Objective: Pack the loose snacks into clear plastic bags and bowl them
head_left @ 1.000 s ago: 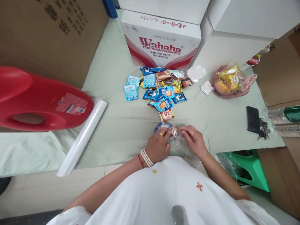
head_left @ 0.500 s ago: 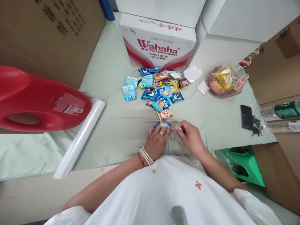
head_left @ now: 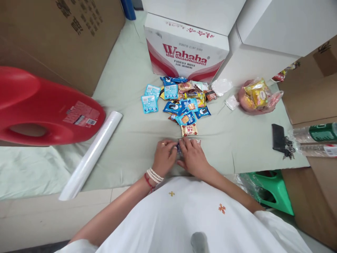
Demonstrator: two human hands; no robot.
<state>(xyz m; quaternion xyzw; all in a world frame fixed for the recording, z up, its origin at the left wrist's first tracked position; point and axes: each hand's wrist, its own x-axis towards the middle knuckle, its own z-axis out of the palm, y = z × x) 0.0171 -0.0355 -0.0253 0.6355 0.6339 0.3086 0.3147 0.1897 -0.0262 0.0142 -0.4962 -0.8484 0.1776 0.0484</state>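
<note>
A small packet in clear wrap [head_left: 179, 148], with a dark blue patch, lies near the front of the cloth, mostly hidden under my fingers. My left hand [head_left: 165, 157], wearing a ring and beaded bracelets, pinches its left end between thumb and fingertips. Over the rest of it my right hand [head_left: 194, 157] lies flat, fingers stretched forward and thumb apart. Just beyond my fingertips is a cream and red snack packet [head_left: 189, 130]. Behind that sits a heap of snack packets, among them a light blue one [head_left: 187, 118] and a dark blue one [head_left: 172, 107].
A white Wahaba-style carton printed "Wahaha" [head_left: 185, 52] stands behind the heap. Left are a red jug [head_left: 52, 102] and a plastic film roll [head_left: 91, 156]. Right are a pink bag of yellow packets [head_left: 259, 96], a black wallet with keys [head_left: 279, 137], bottles [head_left: 321, 133] and a green stool [head_left: 279, 189].
My left hand has gone from lying over the packet to pinching its left end. The right hand has moved left, from pinching the clear wrap to resting flat on it.
</note>
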